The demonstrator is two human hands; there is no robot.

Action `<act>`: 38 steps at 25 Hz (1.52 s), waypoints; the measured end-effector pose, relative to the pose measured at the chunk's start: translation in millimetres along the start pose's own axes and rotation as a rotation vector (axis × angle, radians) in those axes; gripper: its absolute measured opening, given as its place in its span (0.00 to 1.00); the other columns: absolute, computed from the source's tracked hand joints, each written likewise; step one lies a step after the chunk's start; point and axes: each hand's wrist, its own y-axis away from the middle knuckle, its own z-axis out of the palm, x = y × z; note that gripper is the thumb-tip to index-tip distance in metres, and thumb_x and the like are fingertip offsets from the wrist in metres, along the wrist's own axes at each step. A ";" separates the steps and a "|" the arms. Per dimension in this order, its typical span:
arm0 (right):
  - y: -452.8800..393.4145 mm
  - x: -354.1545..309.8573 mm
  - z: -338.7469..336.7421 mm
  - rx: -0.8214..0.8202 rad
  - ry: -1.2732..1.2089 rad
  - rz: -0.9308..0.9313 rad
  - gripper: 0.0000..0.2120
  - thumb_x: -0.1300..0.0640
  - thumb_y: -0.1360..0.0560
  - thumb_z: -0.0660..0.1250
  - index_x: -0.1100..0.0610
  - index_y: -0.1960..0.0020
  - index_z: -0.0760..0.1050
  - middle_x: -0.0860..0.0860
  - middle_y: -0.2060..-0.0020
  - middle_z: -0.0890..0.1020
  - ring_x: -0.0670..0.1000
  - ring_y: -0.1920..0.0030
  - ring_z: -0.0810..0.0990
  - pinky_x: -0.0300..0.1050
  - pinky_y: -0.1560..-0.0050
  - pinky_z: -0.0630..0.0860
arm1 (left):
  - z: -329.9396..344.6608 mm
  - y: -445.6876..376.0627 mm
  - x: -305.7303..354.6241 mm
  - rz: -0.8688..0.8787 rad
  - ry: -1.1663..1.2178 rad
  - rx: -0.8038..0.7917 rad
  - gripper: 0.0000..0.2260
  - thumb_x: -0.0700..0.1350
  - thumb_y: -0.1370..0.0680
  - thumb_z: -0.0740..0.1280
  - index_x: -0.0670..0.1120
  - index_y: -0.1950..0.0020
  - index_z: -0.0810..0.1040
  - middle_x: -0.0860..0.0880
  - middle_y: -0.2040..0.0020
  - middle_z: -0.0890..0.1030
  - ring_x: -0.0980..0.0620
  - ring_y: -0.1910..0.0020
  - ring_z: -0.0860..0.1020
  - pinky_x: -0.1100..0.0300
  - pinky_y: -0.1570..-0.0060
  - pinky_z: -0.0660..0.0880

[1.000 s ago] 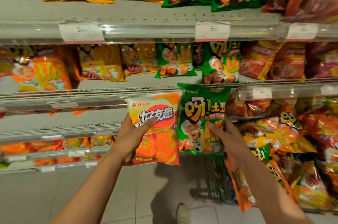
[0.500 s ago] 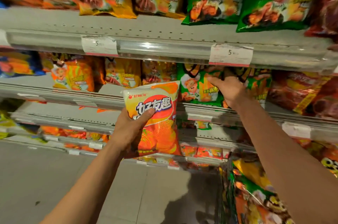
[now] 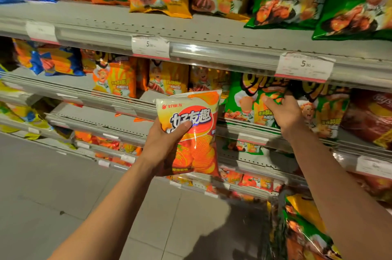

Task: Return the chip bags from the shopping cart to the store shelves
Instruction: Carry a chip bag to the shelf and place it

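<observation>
The right hand has now pushed its green bag onto the shelf, fingers still gripping it, leaving the left hand clutching the orange bag.

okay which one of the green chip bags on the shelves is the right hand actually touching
The green bag on the middle shelf, just right of the orange bag held in the left hand. The right hand pinches its right edge; the other green bags sit untouched.

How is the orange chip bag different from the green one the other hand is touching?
The orange bag is held in the air by the left hand, away from the shelves; the green bag stands on the shelf with the right hand gripping it. The orange bag shows ridged chips; the green bag shows a cartoon chef. Both stand upright.
</observation>
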 end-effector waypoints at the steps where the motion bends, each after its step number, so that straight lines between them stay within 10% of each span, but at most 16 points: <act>1: 4.3 -3.0 2.0 0.053 0.029 -0.027 0.18 0.54 0.23 0.74 0.62 0.40 0.72 0.59 0.47 0.81 0.62 0.42 0.80 0.59 0.40 0.77 | -5.3 -1.3 1.8 0.014 -0.003 -0.008 0.22 0.49 0.26 0.77 0.47 0.35 0.77 0.47 0.45 0.86 0.45 0.49 0.86 0.52 0.56 0.83; 5: 35.9 -12.7 16.1 0.406 0.204 -0.281 0.23 0.57 0.27 0.76 0.71 0.43 0.71 0.69 0.48 0.76 0.68 0.46 0.75 0.62 0.45 0.71 | -38.6 -3.1 14.7 0.049 0.044 -0.020 0.20 0.46 0.26 0.77 0.47 0.36 0.77 0.47 0.45 0.86 0.46 0.49 0.86 0.54 0.56 0.83; 10: 100.5 -43.4 94.3 0.487 0.206 -0.451 0.21 0.65 0.26 0.69 0.67 0.34 0.73 0.67 0.45 0.76 0.58 0.45 0.72 0.35 0.45 0.65 | -124.8 3.8 34.6 0.054 0.078 -0.043 0.17 0.44 0.24 0.75 0.47 0.36 0.78 0.48 0.46 0.87 0.48 0.49 0.86 0.60 0.59 0.82; 15: 160.3 -60.2 214.7 0.301 0.302 -0.481 0.16 0.68 0.27 0.69 0.66 0.38 0.78 0.64 0.49 0.80 0.60 0.47 0.78 0.46 0.40 0.72 | -230.3 8.9 52.2 0.042 0.099 0.026 0.17 0.42 0.23 0.73 0.44 0.35 0.77 0.46 0.45 0.86 0.47 0.48 0.85 0.58 0.58 0.82; 21: 204.3 -80.9 353.5 -0.080 0.256 -0.459 0.14 0.69 0.27 0.72 0.65 0.41 0.80 0.63 0.47 0.80 0.49 0.53 0.75 0.17 0.54 0.63 | -354.9 9.4 55.8 -0.016 0.139 0.166 0.17 0.45 0.25 0.76 0.47 0.38 0.79 0.49 0.49 0.87 0.49 0.53 0.86 0.59 0.62 0.81; 25: 215.9 -86.2 434.3 -0.306 0.268 -0.522 0.12 0.68 0.26 0.72 0.57 0.45 0.80 0.55 0.51 0.78 0.37 0.56 0.76 0.24 0.54 0.67 | -430.3 -3.6 47.1 -0.116 0.174 0.294 0.17 0.44 0.25 0.75 0.46 0.37 0.79 0.44 0.46 0.87 0.45 0.52 0.86 0.53 0.59 0.83; 28: 209.8 -79.1 496.3 -0.470 0.274 -0.462 0.12 0.65 0.26 0.72 0.51 0.47 0.80 0.51 0.50 0.78 0.45 0.53 0.80 0.39 0.49 0.75 | -487.6 -17.2 35.9 -0.253 0.141 0.374 0.15 0.43 0.24 0.74 0.44 0.38 0.80 0.42 0.46 0.86 0.43 0.51 0.86 0.51 0.55 0.83; 38: 164.7 -12.5 675.2 -0.854 0.403 -0.165 0.13 0.67 0.25 0.72 0.59 0.42 0.78 0.51 0.50 0.80 0.54 0.46 0.79 0.42 0.45 0.73 | -603.8 -137.7 5.1 -0.425 -0.057 0.352 0.19 0.45 0.24 0.75 0.44 0.35 0.80 0.42 0.42 0.85 0.41 0.44 0.84 0.38 0.39 0.77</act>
